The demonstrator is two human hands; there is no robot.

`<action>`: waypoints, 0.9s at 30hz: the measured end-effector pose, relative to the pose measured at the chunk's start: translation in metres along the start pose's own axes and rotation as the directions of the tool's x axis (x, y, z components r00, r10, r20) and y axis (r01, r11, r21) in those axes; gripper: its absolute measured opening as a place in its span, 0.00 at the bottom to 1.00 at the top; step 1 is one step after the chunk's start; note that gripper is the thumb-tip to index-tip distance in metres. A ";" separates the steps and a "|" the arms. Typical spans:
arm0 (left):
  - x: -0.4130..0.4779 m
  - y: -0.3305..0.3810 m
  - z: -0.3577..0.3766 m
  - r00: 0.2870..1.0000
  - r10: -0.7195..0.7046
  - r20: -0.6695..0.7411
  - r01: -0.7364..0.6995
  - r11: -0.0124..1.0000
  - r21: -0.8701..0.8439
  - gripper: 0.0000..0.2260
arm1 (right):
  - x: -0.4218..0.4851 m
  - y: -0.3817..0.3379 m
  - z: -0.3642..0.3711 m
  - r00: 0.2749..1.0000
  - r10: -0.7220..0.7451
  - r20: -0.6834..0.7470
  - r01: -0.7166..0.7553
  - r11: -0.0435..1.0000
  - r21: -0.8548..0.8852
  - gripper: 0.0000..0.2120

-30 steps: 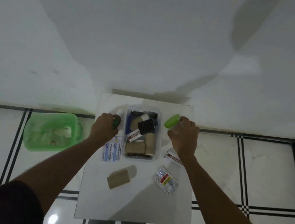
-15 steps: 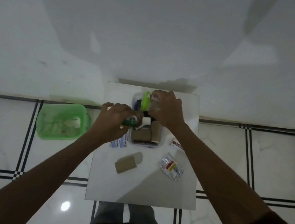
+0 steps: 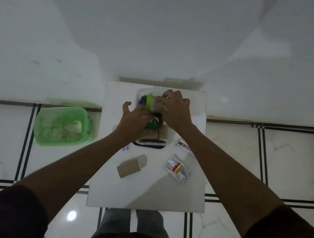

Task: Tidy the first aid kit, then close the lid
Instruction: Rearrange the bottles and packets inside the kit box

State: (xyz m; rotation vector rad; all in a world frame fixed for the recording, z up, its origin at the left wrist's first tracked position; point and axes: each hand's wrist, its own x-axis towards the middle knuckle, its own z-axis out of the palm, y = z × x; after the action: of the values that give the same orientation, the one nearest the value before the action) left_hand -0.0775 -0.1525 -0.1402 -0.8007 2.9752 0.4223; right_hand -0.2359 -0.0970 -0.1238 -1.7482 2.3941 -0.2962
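Note:
The clear first aid box (image 3: 150, 143) sits at the far middle of the small white table (image 3: 147, 192). Both hands are over it. My right hand (image 3: 176, 111) grips a clear bottle with a light green cap (image 3: 149, 101), lying sideways above the box. My left hand (image 3: 135, 121) holds a small dark green item (image 3: 152, 124) inside the box, with the thumb spread out. Brown packets (image 3: 162, 134) fill the near end of the box. A brown packet (image 3: 132, 166), a clear sachet (image 3: 177, 169) and a small carton (image 3: 184, 146) lie loose on the table.
A green plastic basket (image 3: 60, 126) with white scraps stands on the tiled floor to the left of the table. A white and blue leaflet (image 3: 126, 147) peeks out under my left wrist. A white wall rises just behind the table.
Both hands came from the box's sides to over it. The right hand carried the green-capped bottle in and tipped it sideways; the left hand brought the dark green item into the box.

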 end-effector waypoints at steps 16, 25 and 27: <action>-0.106 0.007 -0.004 0.901 -0.247 -0.357 0.151 0.949 -0.277 0.13 | -0.129 0.016 -0.005 0.895 0.445 -0.033 -0.408 0.846 0.344 0.14; -0.150 0.020 0.055 0.928 -0.237 0.286 0.265 0.962 -0.063 0.20 | -0.150 0.034 0.030 0.891 0.392 0.229 -0.406 0.914 0.015 0.23; -0.144 0.022 0.058 0.914 -0.264 0.307 0.290 0.956 -0.041 0.17 | -0.148 0.034 0.033 0.882 0.395 0.255 -0.404 0.915 -0.021 0.23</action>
State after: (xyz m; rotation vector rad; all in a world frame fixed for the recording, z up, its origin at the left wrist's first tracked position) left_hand 0.0338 -0.0489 -0.1757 -1.0450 2.5326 0.5982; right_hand -0.2149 0.0519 -0.1620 -1.1496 2.4602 -0.0498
